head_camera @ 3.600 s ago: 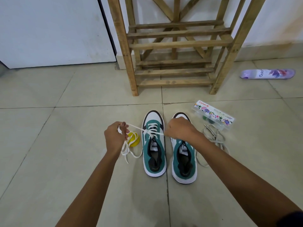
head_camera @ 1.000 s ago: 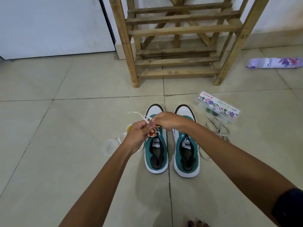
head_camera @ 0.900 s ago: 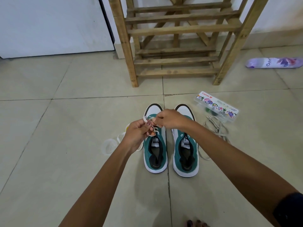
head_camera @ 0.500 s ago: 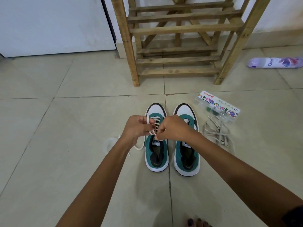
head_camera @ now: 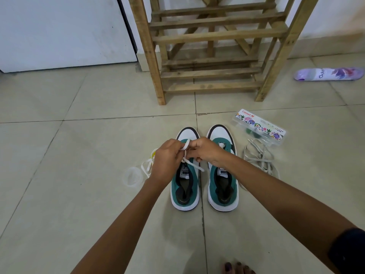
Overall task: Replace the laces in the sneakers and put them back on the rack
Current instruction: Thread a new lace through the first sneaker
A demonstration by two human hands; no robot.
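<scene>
A pair of teal and white low-top sneakers stands side by side on the pale tiled floor (head_camera: 79, 194), toes pointing toward the bare wooden slatted shoe rack (head_camera: 213, 74) that stands against the wall beyond them. Both hands meet over the front of the left sneaker (head_camera: 185, 186). The left hand (head_camera: 166, 158) has its grip curled round the flat white lace (head_camera: 186, 145), a loop of which arches up between the two hands, and the right hand (head_camera: 207, 152) pinches the same lace from the other side. One free end of the lace trails across the tongue toward the gap between the shoes; more of it lies in loose folds on the floor to the left of the left hand, next to something small and yellow that is mostly hidden and hard to identify. A clear round plastic lid (head_camera: 132, 177) lies flat nearby. The right sneaker (head_camera: 223, 180) shows no lace in its visible eyelets. A tangle of greyish old laces (head_camera: 258, 157) lies just to its right, touching a clear plastic box with a floral label (head_camera: 260, 126). Well apart, near the wall, a lilac spray can (head_camera: 328, 73) lies on its side.
</scene>
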